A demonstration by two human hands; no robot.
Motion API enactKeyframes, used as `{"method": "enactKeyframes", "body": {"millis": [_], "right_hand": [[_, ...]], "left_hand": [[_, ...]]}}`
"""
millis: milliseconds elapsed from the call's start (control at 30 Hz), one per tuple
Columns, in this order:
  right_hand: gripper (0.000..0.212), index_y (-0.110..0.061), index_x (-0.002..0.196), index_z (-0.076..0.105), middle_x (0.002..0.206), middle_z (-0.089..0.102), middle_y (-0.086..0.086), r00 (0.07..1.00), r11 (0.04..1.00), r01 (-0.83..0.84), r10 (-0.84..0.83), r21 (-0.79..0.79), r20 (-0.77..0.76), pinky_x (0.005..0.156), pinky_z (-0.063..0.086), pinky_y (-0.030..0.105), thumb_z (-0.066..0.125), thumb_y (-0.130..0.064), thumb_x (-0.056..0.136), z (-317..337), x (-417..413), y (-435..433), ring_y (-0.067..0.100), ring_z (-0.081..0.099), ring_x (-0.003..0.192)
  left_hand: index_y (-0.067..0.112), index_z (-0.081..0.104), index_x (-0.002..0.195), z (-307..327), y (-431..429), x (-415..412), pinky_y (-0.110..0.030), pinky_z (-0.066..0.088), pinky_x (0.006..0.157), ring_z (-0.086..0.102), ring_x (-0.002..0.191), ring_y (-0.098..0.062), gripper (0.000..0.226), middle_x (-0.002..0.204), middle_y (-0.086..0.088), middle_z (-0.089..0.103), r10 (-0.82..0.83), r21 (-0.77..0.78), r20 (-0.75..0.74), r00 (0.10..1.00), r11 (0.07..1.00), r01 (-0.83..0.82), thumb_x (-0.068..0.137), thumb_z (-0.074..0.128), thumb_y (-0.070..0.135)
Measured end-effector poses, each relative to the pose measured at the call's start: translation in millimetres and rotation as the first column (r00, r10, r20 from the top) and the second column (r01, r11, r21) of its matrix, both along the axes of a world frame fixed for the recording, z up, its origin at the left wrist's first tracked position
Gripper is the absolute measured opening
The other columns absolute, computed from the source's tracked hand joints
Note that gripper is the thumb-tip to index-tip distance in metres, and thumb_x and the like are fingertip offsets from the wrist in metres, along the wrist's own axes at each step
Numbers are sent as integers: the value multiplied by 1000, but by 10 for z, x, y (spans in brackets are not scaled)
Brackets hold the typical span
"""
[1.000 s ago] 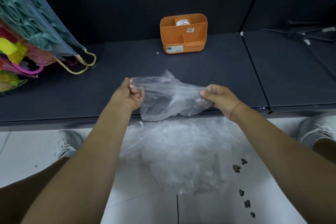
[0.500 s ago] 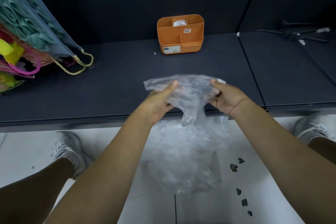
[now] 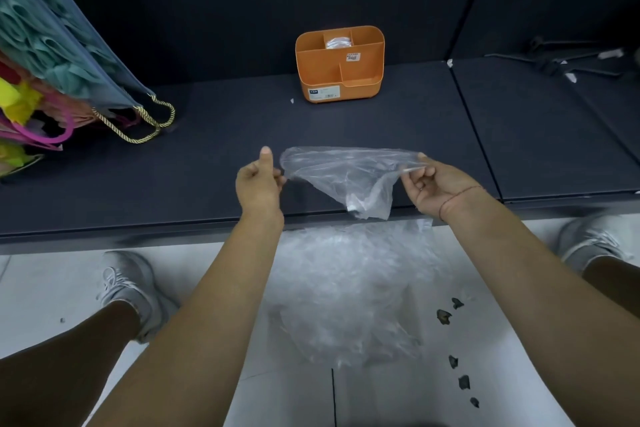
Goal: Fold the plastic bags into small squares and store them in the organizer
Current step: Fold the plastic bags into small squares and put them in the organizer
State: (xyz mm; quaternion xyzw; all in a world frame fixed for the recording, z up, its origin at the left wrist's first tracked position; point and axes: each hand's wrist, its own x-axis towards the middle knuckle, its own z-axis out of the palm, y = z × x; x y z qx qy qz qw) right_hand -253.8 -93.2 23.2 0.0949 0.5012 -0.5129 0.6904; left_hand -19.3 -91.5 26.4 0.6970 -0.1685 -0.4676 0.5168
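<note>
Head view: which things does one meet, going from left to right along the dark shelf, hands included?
Colourful gift bags → left hand → clear plastic bag → right hand → black hangers.

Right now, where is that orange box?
In the head view, the orange organizer stands at the back of the dark shelf, beyond the held plastic bag.

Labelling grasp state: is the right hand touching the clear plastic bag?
Touching. Head view: the right hand pinches the plastic bag at its upper right corner, and the film runs taut from that pinch.
</note>
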Motion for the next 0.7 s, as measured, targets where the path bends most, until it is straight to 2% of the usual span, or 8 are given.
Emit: {"method": "enactKeyframes", "body": {"millis": [67, 133, 233, 333, 433, 533, 633, 700], "right_hand": [[13, -9, 89, 61, 41, 39, -3, 994, 996, 83, -84, 23, 66, 46, 55, 28, 53, -12, 99, 37, 38, -11, 7, 45, 35], [16, -7, 87, 60, 40, 40, -2, 985, 989, 139, -143, 48, 92, 45, 55, 29, 51, -10, 100, 77, 82, -21, 8, 46, 34], [21, -5, 79, 57, 39, 41, -1, 975, 981, 184, -190, 65, 114, 44, 56, 30, 52, -10, 99, 157, 139, -41, 9, 47, 33], [26, -4, 74, 54, 40, 40, -1, 973, 982, 178, -186, 65, 135, 48, 58, 33, 53, -12, 99, 204, 146, -45, 10, 46, 32], [26, -9, 74, 52, 38, 35, -3, 996, 994, 87, -87, 60, -7, 44, 54, 24, 55, -19, 98, 197, 103, -41, 8, 37, 34], [28, -15, 73, 49, 41, 36, -5, 964, 1000, 14, -6, 28, -267, 47, 50, 18, 57, -31, 95, 163, -20, -59, 8, 34, 38], [43, -17, 106, 59, 95, 64, -5, 907, 950, -185, 67, -250, -417, 94, 49, 31, 56, -56, 89, 125, -139, -57, 8, 60, 86], [60, -14, 125, 54, 125, 61, -1, 836, 793, -461, 239, -398, -494, 112, 35, 37, 51, -61, 88, 112, -140, -15, 12, 54, 120]], "left_hand": [[18, 51, 92, -19, 126, -100, -26, 43, 81, 53, 80, -9, 30, 89, 4, 53, -20, -174, 246, 969, 983, 64, 98, 51, 47], [24, 54, 107, -49, 292, -243, -27, 39, 93, 53, 102, -9, 39, 110, 4, 53, -221, -300, 499, 838, 863, 407, 88, 56, 57], [31, 48, 137, -135, 377, -447, -30, 15, 115, 29, 138, -8, 75, 145, 12, 38, -487, -89, 711, 508, 654, 752, 72, 76, 56], [23, 71, 114, -188, 276, -475, -30, 18, 115, 36, 135, -7, 41, 136, 12, 53, -347, -166, 780, 521, 688, 707, 76, 81, 36], [16, 75, 89, -101, 214, -394, -20, 43, 93, 58, 111, -4, 9, 105, 13, 69, -381, -232, 501, 777, 806, 545, 85, 75, 25], [5, 72, 85, -11, 184, -260, -11, 48, 75, 65, 83, -6, 24, 87, 0, 73, -390, -155, 155, 908, 898, 412, 94, 66, 27], [8, 71, 91, 13, 146, -130, -28, 53, 91, 67, 91, -19, 28, 97, -9, 75, -379, -93, -33, 925, 923, 374, 96, 61, 34], [15, 70, 84, 14, 132, -99, -35, 53, 93, 67, 91, -22, 25, 95, -8, 73, -383, -79, -123, 916, 924, 375, 95, 61, 36]]}}
